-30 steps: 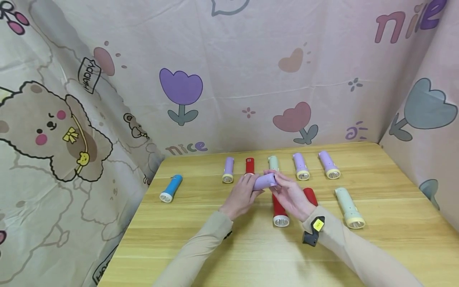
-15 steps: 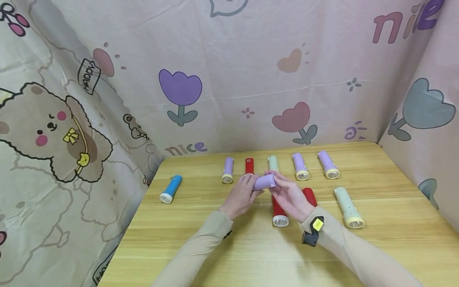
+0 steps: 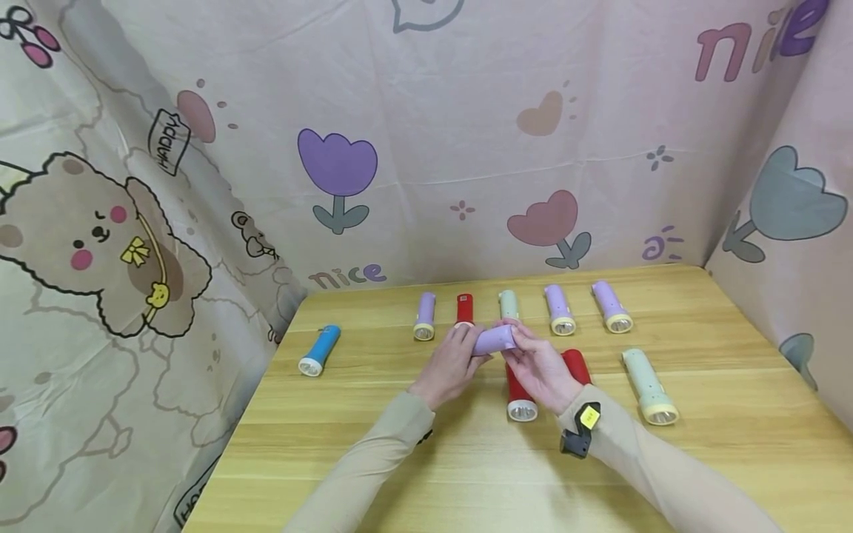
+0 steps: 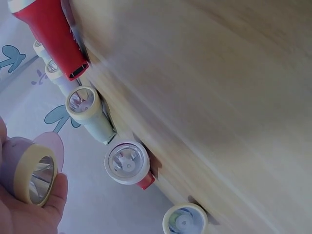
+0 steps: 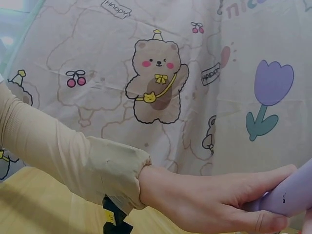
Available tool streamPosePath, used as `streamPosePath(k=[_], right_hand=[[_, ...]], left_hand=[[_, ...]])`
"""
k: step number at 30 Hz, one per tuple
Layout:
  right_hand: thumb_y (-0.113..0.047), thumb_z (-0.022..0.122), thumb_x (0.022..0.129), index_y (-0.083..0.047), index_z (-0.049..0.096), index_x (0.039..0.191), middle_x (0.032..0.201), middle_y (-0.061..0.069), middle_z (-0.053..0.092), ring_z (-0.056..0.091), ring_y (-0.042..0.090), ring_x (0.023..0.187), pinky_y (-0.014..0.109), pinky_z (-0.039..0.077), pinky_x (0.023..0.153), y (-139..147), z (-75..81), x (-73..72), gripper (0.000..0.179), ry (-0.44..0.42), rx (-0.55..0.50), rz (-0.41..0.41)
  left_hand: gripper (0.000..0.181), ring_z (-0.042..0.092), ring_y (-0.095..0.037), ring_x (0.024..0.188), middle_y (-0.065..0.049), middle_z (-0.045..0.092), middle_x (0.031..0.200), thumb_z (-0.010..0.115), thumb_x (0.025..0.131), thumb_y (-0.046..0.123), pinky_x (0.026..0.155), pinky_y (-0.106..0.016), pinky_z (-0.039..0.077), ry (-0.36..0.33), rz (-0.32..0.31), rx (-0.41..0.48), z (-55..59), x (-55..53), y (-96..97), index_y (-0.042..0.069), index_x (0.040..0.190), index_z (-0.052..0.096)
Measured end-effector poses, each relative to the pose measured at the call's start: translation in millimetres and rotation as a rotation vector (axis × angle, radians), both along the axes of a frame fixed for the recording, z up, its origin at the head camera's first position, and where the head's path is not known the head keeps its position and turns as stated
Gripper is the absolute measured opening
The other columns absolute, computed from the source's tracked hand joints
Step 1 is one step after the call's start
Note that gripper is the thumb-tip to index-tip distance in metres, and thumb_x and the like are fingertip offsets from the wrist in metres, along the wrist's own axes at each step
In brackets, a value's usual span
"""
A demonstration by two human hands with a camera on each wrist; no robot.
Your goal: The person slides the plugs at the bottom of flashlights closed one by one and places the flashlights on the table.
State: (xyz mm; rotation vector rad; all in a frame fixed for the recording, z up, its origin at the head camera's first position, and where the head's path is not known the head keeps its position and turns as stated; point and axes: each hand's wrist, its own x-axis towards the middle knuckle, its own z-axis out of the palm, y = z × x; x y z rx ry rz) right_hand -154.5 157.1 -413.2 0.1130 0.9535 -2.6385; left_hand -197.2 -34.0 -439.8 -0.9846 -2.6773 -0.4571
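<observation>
Little has changed since a second ago: the purple flashlight (image 3: 494, 339) is still held above the table's middle, gripped by the left hand (image 3: 450, 364) with fingers curled round its head end and pinched at its tail by the right hand (image 3: 541, 366). Just beneath, two red flashlights (image 3: 518, 392) lie on the wooden table (image 3: 733, 414), so the work seems paused mid-handling. Farther off, a row of flashlights (image 3: 558, 309) is laid near the printed curtain (image 3: 466, 133), with a blue flashlight (image 3: 318, 349) apart at the left.

Purple flashlight tips a little between the hands

Over the past second, the purple flashlight (image 3: 494, 340) has tilted slightly, its right end rising toward the pale green flashlight (image 3: 509, 303) behind it; the left hand (image 3: 450, 364) and right hand (image 3: 543, 368) barely shifted around it.
</observation>
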Motion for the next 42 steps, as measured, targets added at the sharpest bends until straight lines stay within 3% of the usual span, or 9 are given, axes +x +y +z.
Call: streamPosePath(k=[5,11,14,19,23,28,32,36,42], right_hand=[[-0.016,0.038,0.109,-0.014,0.041,0.144,0.119,-0.007,0.065,0.056,0.005,0.118,0.027,0.016,0.13,1.2,0.2,-0.4,0.035,-0.015,-0.013,0.003],[-0.02,0.042,0.109,-0.019,0.062,0.117,0.118,-0.007,0.067,0.06,0.005,0.114,0.028,0.016,0.13,2.9,2.3,-0.8,0.021,-0.014,0.002,0.023],[-0.021,0.043,0.109,-0.017,0.056,0.13,0.116,-0.008,0.068,0.061,0.004,0.113,0.029,0.017,0.13,3.4,2.9,-2.1,0.025,-0.013,0.021,0.021],[-0.02,0.044,0.108,-0.011,0.028,0.158,0.111,-0.01,0.071,0.063,0.003,0.11,0.03,0.02,0.13,2.0,4.1,-3.6,0.053,-0.034,0.064,-0.014],[-0.018,0.048,0.107,-0.008,0.029,0.158,0.11,-0.011,0.072,0.065,0.002,0.109,0.028,0.033,0.124,0.3,4.3,-4.1,0.056,-0.034,0.129,-0.059],[-0.016,0.052,0.105,-0.004,0.035,0.155,0.107,-0.011,0.073,0.066,0.003,0.106,0.019,0.052,0.1,-1.7,4.4,-5.8,0.054,-0.025,0.2,-0.113],[-0.015,0.052,0.105,0.001,0.031,0.156,0.115,-0.009,0.068,0.067,0.001,0.105,0.018,0.053,0.099,-2.2,6.0,-6.9,0.057,0.007,0.244,-0.118],[-0.015,0.05,0.106,0.002,0.03,0.156,0.119,-0.009,0.064,0.066,0.0,0.106,0.019,0.052,0.101,-1.6,6.9,-7.2,0.056,0.04,0.274,-0.114],[-0.016,0.047,0.107,0.006,0.03,0.154,0.116,-0.014,0.063,0.062,-0.006,0.108,0.018,0.05,0.105,1.8,8.6,-7.1,0.055,0.172,0.444,-0.093]], left_hand=[[0.043,0.057,-0.026,0.124,-0.008,0.059,0.13,0.058,0.102,0.034,0.109,-0.04,0.05,-0.002,-0.009,-0.022,1.4,0.3,-0.9,0.011,0.138,0.049],[0.043,0.056,-0.024,0.123,-0.009,0.059,0.132,0.055,0.104,0.034,0.11,-0.039,0.049,-0.03,-0.034,-0.01,2.7,0.0,-2.4,0.011,0.139,0.047],[0.043,0.056,-0.024,0.123,-0.01,0.058,0.132,0.051,0.105,0.035,0.11,-0.038,0.049,-0.056,-0.051,0.003,2.9,-0.2,-2.9,0.01,0.14,0.046],[0.043,0.056,-0.023,0.124,-0.01,0.058,0.134,0.047,0.107,0.034,0.11,-0.039,0.048,-0.088,-0.074,0.019,3.5,0.9,-3.3,0.01,0.142,0.044],[0.043,0.057,-0.022,0.123,-0.009,0.06,0.133,0.047,0.107,0.034,0.11,-0.039,0.048,-0.078,-0.076,0.004,4.3,1.0,-2.7,0.009,0.142,0.045],[0.043,0.059,-0.023,0.124,-0.007,0.064,0.131,0.05,0.105,0.037,0.11,-0.038,0.048,-0.032,-0.061,-0.028,6.9,-0.4,-1.9,0.009,0.138,0.051],[0.043,0.061,-0.022,0.12,-0.006,0.067,0.127,0.056,0.103,0.039,0.106,-0.036,0.05,-0.033,-0.053,-0.03,11.0,-1.6,-1.3,0.011,0.135,0.053],[0.042,0.064,-0.018,0.105,-0.004,0.069,0.118,0.062,0.1,0.038,0.095,-0.034,0.055,-0.051,-0.05,-0.021,16.2,-2.0,0.2,0.01,0.13,0.056],[0.04,0.064,-0.013,0.092,-0.003,0.069,0.111,0.066,0.097,0.039,0.081,-0.026,0.057,-0.144,-0.029,0.028,22.1,-1.6,0.8,0.011,0.125,0.06]])
